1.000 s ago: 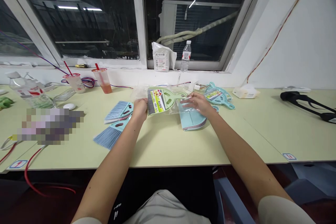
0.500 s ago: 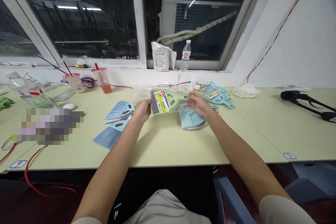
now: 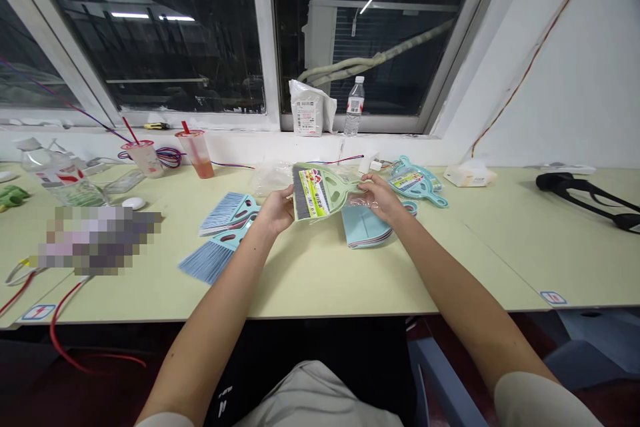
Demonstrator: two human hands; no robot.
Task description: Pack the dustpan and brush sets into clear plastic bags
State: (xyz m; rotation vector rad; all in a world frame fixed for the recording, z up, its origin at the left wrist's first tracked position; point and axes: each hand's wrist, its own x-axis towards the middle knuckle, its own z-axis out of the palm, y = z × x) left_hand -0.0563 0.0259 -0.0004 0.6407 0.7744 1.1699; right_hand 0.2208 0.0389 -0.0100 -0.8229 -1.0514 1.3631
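Between my hands, above the table, is a light green mini broom and dustpan set (image 3: pixel 336 191) with grey bristles and a colourful label, in clear plastic wrap. My left hand (image 3: pixel 278 212) grips its bristle end, and my right hand (image 3: pixel 379 195) is closed round the handle end and some loose wrap. Under and beyond the right hand lie stacked light blue dustpans (image 3: pixel 366 232). Two kinds of blue-bristled hand broom positions show by my left forearm: one broom (image 3: pixel 227 210) farther back and another (image 3: pixel 207 261) nearer. Wrapped blue sets (image 3: pixel 417 183) rest behind my right hand.
Crumpled clear plastic (image 3: pixel 273 177) lies at the back of the table (image 3: pixel 320 280). Drink cups (image 3: pixel 196 157), a large bottle (image 3: pixel 60 173) and a pixelated patch stand at left. A tissue pack (image 3: pixel 469 175) and black straps (image 3: pixel 585 197) lie at right. A water bottle (image 3: pixel 355 110) is on the sill.
The green set has shifted slightly right and turned, its label end tilting more towards me. Both hands keep their hold, and the left hand moved a little right with it.
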